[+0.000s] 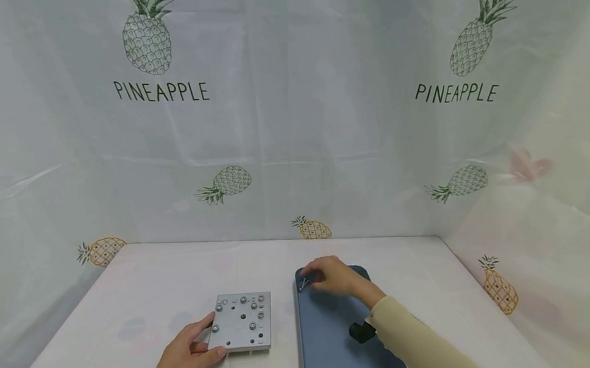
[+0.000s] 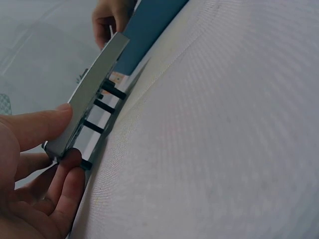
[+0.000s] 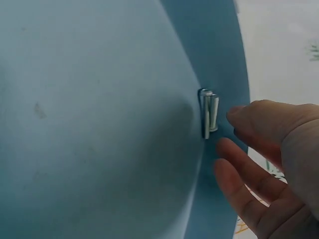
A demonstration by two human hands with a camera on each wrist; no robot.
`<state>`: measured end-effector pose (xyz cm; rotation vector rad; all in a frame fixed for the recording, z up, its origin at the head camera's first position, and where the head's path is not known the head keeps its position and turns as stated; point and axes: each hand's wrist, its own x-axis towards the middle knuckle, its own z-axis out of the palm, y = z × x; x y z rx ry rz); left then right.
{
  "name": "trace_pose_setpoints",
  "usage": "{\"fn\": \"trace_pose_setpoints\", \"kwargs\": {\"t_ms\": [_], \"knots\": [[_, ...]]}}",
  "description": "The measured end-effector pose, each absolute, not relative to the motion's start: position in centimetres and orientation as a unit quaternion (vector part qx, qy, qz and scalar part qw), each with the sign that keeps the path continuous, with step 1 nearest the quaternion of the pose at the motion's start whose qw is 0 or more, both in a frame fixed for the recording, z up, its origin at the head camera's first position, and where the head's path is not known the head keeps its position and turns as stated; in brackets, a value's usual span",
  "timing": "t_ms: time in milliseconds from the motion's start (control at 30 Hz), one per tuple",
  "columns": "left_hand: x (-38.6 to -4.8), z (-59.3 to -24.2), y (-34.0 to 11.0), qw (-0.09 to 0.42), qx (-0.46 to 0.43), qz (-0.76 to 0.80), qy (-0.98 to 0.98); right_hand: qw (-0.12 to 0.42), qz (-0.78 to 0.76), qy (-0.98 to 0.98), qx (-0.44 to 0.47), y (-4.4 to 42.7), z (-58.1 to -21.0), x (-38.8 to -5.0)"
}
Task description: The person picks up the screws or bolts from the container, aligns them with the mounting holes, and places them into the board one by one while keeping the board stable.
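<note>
My left hand (image 1: 183, 351) grips the left edge of a flat square metal plate (image 1: 235, 326), thumb on one side and fingers on the other. Several small round metal pieces and dark holes dot its top. In the left wrist view the plate (image 2: 92, 94) is held above the cloth, and several dark pins (image 2: 93, 127) stick out of its underside. Over the far left corner of a blue tray (image 1: 324, 352) is my right hand (image 1: 334, 276). Two or so slim silver pins (image 3: 208, 113) lie there against the tray wall. The right fingertips are apart and near the pins, holding nothing visible.
A black object (image 1: 361, 332) shows over the tray by the right sleeve, partly hidden. White cloth (image 1: 249, 257) covers the table. Pineapple-printed sheets (image 1: 319, 113) hang behind and at both sides.
</note>
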<state>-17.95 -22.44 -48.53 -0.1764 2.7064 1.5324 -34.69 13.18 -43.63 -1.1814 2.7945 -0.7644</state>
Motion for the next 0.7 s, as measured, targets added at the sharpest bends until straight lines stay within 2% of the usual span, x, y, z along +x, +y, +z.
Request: {"fn": "trace_pose_setpoints", "kwargs": {"t_ms": [700], "knots": [[-18.0, -48.7, -22.4, 0.010, -0.054, 0.500, 0.864, 0.007, -0.216, 0.903, -0.371, 12.4, -45.1, -34.9]]}}
